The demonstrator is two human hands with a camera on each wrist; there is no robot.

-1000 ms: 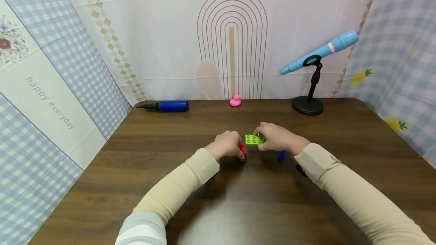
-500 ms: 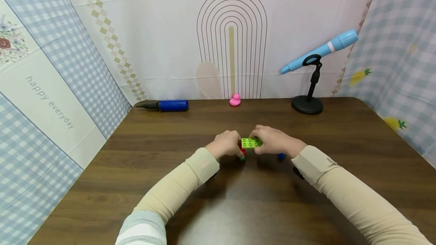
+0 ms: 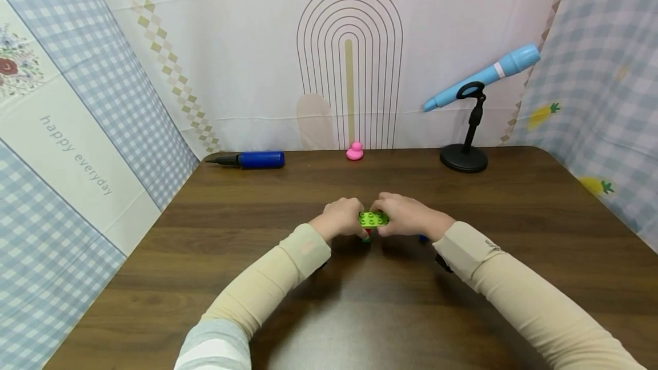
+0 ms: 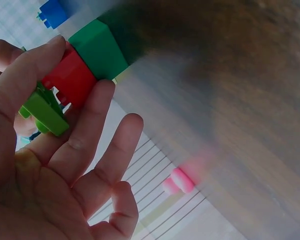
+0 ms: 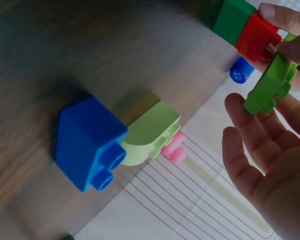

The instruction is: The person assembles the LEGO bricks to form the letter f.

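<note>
My left hand (image 3: 341,217) pinches a red toy brick (image 4: 72,75) between thumb and fingers. The red brick sits on a dark green brick (image 4: 99,50) that stands on the table. In my right hand (image 3: 408,216) a lime-green studded brick (image 3: 371,220) is pinched at its sides, over the red one. From the right wrist view, the lime brick is tilted, with its far side close to the red brick's studs. A blue brick (image 5: 87,142) and a pale green rounded brick (image 5: 152,132) stand near my right hand; in the head view that hand mostly hides them.
Along the back of the wooden table (image 3: 329,313) are a blue pump-like cylinder with a black nozzle (image 3: 261,159), a pink duck (image 3: 354,151) and a black stand (image 3: 464,159) with a light-blue tube (image 3: 485,79). Patterned cloth hangs behind.
My right hand has moved left with the lime-green brick, bringing it over the red brick. The left hand has stayed in place, holding the red brick.
</note>
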